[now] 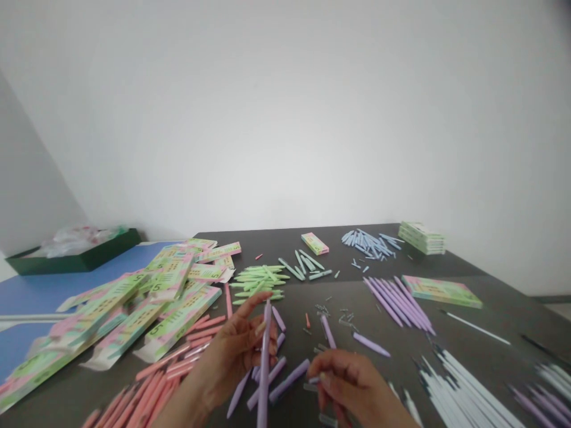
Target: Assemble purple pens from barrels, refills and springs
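Note:
A long purple pen barrel (pixel 264 374) stands nearly upright in my left hand (pixel 227 351), its narrow end up by my fingertips. My right hand (pixel 350 380), fingers closed in a pinch, holds a small purple pen piece (pixel 314 380); its exact shape is partly hidden. Between and below the hands lie loose purple pen parts (pixel 289 381). Just beyond my right hand are another purple piece (pixel 329 333), a pointed purple piece (pixel 371 345) and tiny clear or metallic bits (pixel 345 316).
Coral pen barrels (pixel 149 395) and flat printed pen boxes (pixel 178 324) crowd the left. Green pens (pixel 261 279) and blue parts (pixel 368 244) lie farther back. At right are purple barrels (pixel 399 300), white refills (pixel 468 392), a printed box (pixel 441 290) and stacked boxes (pixel 422 238).

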A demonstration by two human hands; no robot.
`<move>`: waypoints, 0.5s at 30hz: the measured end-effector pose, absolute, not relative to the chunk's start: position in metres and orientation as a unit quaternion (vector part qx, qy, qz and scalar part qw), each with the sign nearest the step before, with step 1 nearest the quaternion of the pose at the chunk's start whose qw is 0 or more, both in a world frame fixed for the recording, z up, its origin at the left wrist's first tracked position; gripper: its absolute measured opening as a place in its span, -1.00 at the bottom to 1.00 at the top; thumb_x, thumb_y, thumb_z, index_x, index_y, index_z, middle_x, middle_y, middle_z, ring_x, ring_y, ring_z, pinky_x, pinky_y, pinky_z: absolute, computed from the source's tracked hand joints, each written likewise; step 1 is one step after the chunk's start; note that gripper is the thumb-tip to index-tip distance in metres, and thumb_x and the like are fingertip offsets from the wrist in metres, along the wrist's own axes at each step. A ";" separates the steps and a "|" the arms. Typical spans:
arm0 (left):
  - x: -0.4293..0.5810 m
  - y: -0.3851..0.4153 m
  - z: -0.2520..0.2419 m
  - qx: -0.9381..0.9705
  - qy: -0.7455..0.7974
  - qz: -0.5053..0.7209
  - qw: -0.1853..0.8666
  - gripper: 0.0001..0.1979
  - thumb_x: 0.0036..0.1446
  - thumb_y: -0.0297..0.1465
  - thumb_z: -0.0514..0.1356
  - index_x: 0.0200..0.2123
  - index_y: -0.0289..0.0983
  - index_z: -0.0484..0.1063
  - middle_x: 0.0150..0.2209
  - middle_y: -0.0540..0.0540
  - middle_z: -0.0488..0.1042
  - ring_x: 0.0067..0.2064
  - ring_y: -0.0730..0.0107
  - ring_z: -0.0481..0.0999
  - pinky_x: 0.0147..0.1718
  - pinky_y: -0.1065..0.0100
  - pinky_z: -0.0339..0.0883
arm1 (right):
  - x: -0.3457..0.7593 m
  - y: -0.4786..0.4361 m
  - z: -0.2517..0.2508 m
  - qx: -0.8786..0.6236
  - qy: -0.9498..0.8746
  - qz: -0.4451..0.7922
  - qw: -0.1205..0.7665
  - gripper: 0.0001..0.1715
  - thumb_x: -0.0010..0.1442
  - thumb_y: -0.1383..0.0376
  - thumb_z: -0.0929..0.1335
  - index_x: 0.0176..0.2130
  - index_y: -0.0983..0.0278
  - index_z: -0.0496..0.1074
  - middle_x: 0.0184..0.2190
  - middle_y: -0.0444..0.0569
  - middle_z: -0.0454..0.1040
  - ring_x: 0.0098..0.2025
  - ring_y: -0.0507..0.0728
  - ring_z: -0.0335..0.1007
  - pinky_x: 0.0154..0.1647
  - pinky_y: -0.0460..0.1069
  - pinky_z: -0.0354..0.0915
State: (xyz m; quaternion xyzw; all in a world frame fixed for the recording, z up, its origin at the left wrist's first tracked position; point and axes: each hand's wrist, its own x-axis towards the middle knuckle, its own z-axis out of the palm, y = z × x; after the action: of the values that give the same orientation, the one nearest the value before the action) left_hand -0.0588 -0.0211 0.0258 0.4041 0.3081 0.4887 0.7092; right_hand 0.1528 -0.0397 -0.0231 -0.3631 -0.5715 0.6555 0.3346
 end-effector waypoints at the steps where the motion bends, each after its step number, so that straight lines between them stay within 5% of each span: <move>1: -0.052 -0.018 0.025 0.404 0.301 0.482 0.717 -0.54 -0.02 -0.52 0.25 -0.03 -0.13 0.28 -0.44 0.01 0.45 -0.49 0.47 0.47 -0.47 0.37 0.43 | 0.153 -0.039 -0.023 -0.363 -0.565 0.668 0.322 -0.44 -0.01 -0.05 0.32 -0.24 0.38 0.41 -0.62 -0.19 0.29 -0.73 -0.15 -0.02 -0.73 -0.20 -0.10; 7: -0.025 0.000 0.018 0.373 0.306 0.511 0.711 -0.58 -0.08 -0.52 0.29 -0.12 -0.19 0.29 -0.46 0.01 0.47 -0.50 0.48 0.49 -0.48 0.39 0.45 | 0.150 -0.041 -0.023 -0.358 -0.581 0.689 0.243 -0.73 0.00 0.27 0.35 -0.30 0.36 0.54 -0.64 -0.18 0.30 -0.69 -0.16 0.01 -0.69 -0.21 -0.11; 15: -0.005 -0.012 0.007 0.338 0.386 0.540 0.667 -0.48 -0.03 -0.55 0.24 0.02 -0.23 0.21 -0.41 -0.04 0.51 -0.49 0.50 0.51 -0.49 0.48 0.42 | 0.145 -0.049 -0.026 -0.266 -0.556 0.730 0.296 -0.38 0.02 -0.09 0.33 -0.33 0.44 0.53 -0.74 -0.26 0.11 -0.72 -0.16 -0.11 -0.71 -0.16 -0.23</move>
State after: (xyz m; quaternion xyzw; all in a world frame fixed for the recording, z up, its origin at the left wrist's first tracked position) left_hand -0.0049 -0.0122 0.0072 0.3375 0.3860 0.5399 0.6675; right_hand 0.1448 -0.0487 -0.0262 -0.2658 -0.5557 0.7299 0.2963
